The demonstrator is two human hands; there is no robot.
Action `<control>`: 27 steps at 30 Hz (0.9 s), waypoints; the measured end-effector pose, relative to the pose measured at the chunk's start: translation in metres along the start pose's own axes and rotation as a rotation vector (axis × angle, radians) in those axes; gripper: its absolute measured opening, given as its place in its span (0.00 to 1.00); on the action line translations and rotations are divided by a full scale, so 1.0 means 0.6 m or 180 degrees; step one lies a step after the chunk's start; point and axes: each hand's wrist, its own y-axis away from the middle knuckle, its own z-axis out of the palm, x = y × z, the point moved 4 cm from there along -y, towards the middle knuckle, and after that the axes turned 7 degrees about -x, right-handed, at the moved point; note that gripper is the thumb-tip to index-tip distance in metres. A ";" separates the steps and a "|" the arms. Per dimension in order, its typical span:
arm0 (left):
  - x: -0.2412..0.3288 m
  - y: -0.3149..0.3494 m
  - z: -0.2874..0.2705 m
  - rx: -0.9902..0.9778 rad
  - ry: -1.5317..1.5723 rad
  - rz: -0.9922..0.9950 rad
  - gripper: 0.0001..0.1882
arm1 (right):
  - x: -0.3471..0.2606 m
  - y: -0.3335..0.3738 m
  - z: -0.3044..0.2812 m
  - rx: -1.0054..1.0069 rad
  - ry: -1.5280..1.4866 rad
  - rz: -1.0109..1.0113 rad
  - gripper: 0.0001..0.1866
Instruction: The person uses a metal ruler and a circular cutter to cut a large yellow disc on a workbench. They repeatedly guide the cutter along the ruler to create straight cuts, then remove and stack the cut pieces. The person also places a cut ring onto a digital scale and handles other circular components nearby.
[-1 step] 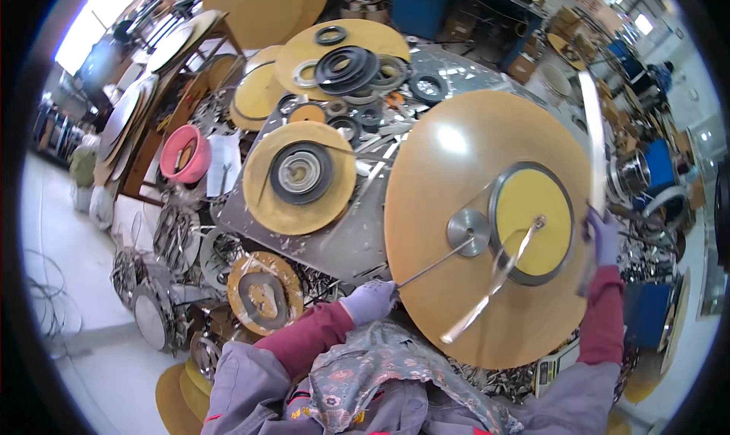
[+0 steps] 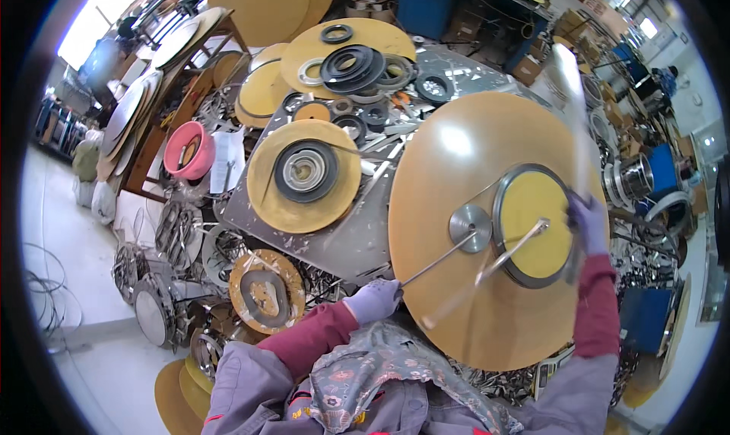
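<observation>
At lower centre, my left grip [image 2: 375, 300] clasps the rod [image 2: 438, 260], seemingly steadying it; next needs even pressure; my right grip [image 2: 588, 225] blurs, closure unclear.

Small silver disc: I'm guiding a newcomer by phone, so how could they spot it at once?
Find the big tan disc in front of the person, toward the right. Against its face, look just left of the dark-rimmed yellow disc, where the thin rod from the left hand ends. The small silver disc there differs from both in its grey metal and smaller size.
</observation>
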 end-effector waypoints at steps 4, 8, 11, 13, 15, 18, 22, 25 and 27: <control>-0.013 0.008 -0.007 0.0023 0.0200 -0.0398 0.12 | -0.143 -0.052 0.438 -0.1636 0.0493 -0.0888 0.16; -0.019 0.015 0.029 0.0252 -0.0063 -0.0220 0.10 | -0.137 -0.076 0.760 -0.1316 0.1401 -0.2070 0.19; 0.009 0.023 0.030 -0.0089 0.0033 -0.0481 0.11 | -0.114 -0.082 0.851 -0.0732 0.1653 -0.2465 0.15; 0.021 0.032 0.033 0.0049 0.0162 -0.0276 0.09 | -0.109 -0.081 0.848 -0.0926 0.2020 -0.2565 0.13; 0.022 0.037 0.043 0.0094 0.0261 -0.0169 0.08 | -0.108 -0.096 0.815 -0.1700 0.2736 -0.2526 0.13; 0.026 0.037 0.046 0.0034 0.0332 -0.0247 0.09 | -0.088 -0.165 0.652 -0.1429 0.2897 -0.2664 0.13; 0.038 0.046 0.031 -0.0105 0.0262 -0.0397 0.10 | 0.022 -0.324 0.245 -0.0272 0.3060 -0.2391 0.14; 0.037 0.048 0.029 -0.0289 0.0091 -0.0569 0.11 | 0.151 -0.337 -0.107 0.0957 0.4421 -0.1232 0.14; 0.041 0.041 0.023 -0.0373 0.0056 -0.0562 0.11 | 0.219 -0.272 -0.301 0.0599 0.5707 0.0404 0.16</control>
